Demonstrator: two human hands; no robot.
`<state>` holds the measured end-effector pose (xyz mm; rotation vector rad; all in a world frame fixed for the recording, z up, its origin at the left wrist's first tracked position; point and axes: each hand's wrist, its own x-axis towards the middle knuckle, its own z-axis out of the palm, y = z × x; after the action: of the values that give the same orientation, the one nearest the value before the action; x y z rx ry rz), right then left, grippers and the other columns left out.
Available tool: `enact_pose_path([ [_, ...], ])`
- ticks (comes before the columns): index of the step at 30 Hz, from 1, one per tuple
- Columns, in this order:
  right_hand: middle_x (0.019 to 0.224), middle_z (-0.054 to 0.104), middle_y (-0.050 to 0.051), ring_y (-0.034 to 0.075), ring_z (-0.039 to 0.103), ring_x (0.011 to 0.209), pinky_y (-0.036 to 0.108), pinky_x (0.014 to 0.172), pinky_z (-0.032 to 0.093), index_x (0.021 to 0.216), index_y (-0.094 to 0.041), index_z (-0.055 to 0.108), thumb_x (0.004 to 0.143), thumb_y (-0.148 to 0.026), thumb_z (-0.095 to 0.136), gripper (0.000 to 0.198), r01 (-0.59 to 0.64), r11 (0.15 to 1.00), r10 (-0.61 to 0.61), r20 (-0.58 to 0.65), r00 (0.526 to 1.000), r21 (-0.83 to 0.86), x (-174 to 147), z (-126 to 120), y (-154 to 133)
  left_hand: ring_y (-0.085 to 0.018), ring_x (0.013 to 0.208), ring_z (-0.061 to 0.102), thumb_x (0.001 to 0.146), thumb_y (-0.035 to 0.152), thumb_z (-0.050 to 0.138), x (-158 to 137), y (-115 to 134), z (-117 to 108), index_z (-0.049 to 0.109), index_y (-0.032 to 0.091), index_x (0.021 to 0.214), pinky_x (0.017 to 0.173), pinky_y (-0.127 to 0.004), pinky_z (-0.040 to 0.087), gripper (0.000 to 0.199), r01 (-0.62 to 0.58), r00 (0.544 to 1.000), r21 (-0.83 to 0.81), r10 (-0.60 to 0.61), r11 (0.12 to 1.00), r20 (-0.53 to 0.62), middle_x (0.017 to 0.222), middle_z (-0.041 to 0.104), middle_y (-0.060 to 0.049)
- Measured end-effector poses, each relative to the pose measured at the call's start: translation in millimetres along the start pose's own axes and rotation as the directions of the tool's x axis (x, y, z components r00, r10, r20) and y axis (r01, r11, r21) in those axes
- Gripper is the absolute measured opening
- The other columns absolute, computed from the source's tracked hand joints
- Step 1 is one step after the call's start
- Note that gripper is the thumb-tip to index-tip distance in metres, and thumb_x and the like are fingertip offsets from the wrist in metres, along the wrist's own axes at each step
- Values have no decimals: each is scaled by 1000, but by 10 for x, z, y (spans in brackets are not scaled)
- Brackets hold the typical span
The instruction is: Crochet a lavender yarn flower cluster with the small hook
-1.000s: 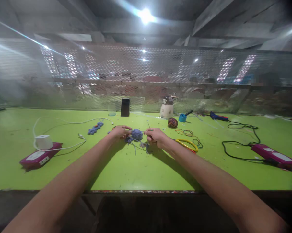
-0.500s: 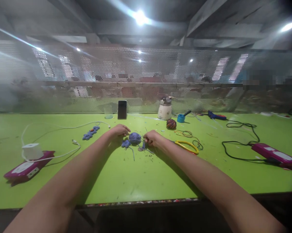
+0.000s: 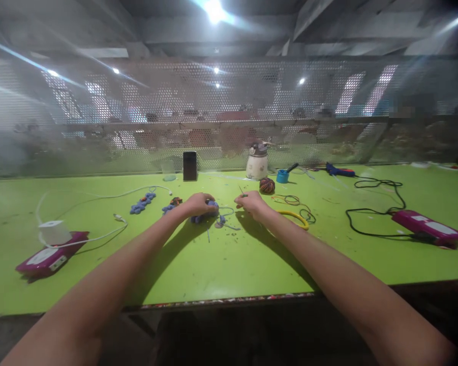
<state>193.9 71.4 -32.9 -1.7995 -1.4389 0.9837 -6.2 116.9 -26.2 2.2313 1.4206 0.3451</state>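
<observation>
On the green table, my left hand [image 3: 200, 204] has its fingers closed over a blue yarn ball [image 3: 212, 204], which they partly cover. Blue crocheted pieces lie under and beside that hand, among them a flower strip [image 3: 169, 207] with an orange-brown bit on it. My right hand [image 3: 249, 202] pinches a thin crochet hook [image 3: 242, 192], its slim end pointing up. Between the hands a loose loop of blue yarn [image 3: 229, 209] lies on the table, with a small blue knotted bit [image 3: 221, 220] near it. Scissors with yellow handles [image 3: 295, 217] are partly behind my right forearm.
A multicoloured yarn ball [image 3: 267, 185], a blue cup [image 3: 282, 176], a cream jar [image 3: 256, 165] and an upright phone [image 3: 189, 166] stand toward the back. Purple power strips [image 3: 429, 227] with cables lie at both sides. A blue glue gun [image 3: 339, 170] rests back right.
My left hand has moved right and down onto the blue yarn ball. My right hand has shifted a little right and away from it, with the hook now showing. The view has tilted slightly.
</observation>
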Motion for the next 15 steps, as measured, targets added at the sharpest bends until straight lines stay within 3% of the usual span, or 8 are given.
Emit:
enact_pose_path([
  [4, 123, 59, 10, 23, 62, 103, 43, 85, 54, 123, -15, 57, 93, -32, 59, 34, 87, 982, -80, 47, 996, -167, -51, 1, 34, -25, 100, 63, 85, 38, 65, -25, -60, -57, 65, 15, 111, 86, -41, 51, 34, 17, 999, -44, -18, 999, -28, 113, 66, -8],
  [8, 123, 60, 9, 23, 62, 103, 42, 85, 54, 121, -16, 59, 94, -32, 58, 31, 211, 921, -156, 186, 970, -328, -130, 155, 11, -26, 84, 65, 66, 45, 77, -47, -101, -69, 72, 14, 107, 68, -32, 49, 52, 45, 995, -179, -60, 983, -82, 95, 73, -9],
  [15, 123, 59, 9, 23, 62, 104, 42, 86, 53, 121, -17, 58, 94, -32, 58, 31, 360, 808, -256, 274, 927, -465, -156, 404, -31, -19, 67, 59, 55, 41, 83, -65, -128, -113, 74, 16, 99, 53, -27, 40, 51, 46, 994, -481, -89, 876, -67, 74, 69, -5],
])
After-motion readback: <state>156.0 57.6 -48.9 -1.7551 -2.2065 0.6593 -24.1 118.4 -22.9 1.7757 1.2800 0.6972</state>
